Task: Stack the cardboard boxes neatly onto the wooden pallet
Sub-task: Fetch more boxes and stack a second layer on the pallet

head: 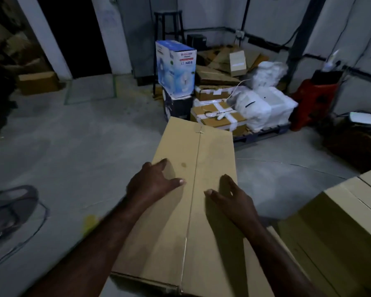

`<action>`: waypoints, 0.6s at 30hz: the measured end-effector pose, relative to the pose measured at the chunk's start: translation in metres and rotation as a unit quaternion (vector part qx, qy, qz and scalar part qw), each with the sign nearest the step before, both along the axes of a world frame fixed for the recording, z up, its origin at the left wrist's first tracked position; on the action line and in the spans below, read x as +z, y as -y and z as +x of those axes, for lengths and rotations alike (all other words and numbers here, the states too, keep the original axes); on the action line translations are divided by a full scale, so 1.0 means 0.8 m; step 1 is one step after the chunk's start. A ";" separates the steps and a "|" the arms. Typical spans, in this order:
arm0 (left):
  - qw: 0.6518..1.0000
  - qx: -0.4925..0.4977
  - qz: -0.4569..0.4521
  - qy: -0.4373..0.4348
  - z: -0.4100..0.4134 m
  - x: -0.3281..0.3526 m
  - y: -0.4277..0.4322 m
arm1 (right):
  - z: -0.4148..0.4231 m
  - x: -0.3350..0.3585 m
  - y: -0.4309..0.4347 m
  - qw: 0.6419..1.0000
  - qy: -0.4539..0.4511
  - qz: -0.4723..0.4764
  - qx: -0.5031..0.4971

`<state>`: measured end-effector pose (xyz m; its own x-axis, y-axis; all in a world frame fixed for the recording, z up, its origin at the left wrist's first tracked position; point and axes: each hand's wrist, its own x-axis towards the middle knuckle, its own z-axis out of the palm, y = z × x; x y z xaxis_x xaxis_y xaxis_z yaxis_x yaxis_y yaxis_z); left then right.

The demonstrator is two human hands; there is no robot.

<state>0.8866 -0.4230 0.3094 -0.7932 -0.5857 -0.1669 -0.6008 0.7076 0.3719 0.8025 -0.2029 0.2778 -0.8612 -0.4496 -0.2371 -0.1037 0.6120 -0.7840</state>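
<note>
Head view is showing a long cardboard box [180, 221] stretching away from the person, its centre seam running lengthwise. The left hand [156, 181] is lying on the box's top left of that seam and the right hand [231, 198] right of it. Both are resting with fingers spread and fairly flat, thumbs pointing inward, pressing on the top rather than wrapping round anything. Whether the box is hanging free or resting on something under its near end, I cannot tell.

More plain cardboard boxes [341, 221] are sitting just beside the long box's near right corner. The pallet [263, 133] is lying beyond its far right corner, well apart from the hands, and is already bearing taped boxes [219, 116] and white wrapped bundles [263, 106].

The step in hand is probably getting this box over to the pallet. Flat palms on top are giving little hold, so the hands should be shifting to the long edges or underneath. A box this long is likely to swing, so keeping it level with the far end leading should help. It should be landing square on the taped boxes, edges lining up, not on the soft bundles.

Beyond the long box's far left corner a blue carton [176, 67] is showing the letters "NE" below a red band; the brand line above is blurring out. The long box's top is showing no print.
</note>
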 end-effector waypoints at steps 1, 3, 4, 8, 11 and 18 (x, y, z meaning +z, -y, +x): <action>1.000 -0.012 -0.002 0.002 -0.021 -0.001 0.011 | -0.016 -0.002 0.009 1.000 0.002 0.001 -0.008; 0.999 -0.040 0.001 0.000 -0.067 -0.007 0.033 | -0.048 -0.003 0.025 0.999 0.012 -0.006 -0.032; 0.999 -0.054 0.003 0.000 -0.091 -0.011 0.045 | -0.064 -0.004 0.033 0.999 0.012 -0.007 -0.046; 0.993 -0.115 0.010 -0.002 -0.195 -0.022 0.087 | -0.128 -0.011 0.068 0.993 0.005 0.001 -0.116; 0.986 -0.167 0.012 -0.014 -0.273 -0.023 0.115 | -0.171 -0.008 0.097 0.983 0.020 -0.007 -0.184; 0.947 -0.319 0.021 -0.022 -0.439 0.003 0.128 | -0.250 0.010 0.123 0.933 0.009 0.002 -0.359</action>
<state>0.5354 -0.5252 0.3118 -0.9903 0.0207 -0.1378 -0.0398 0.9057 0.4221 0.6026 -0.3009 0.2854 -0.9360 0.2434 -0.2543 0.3473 0.5207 -0.7799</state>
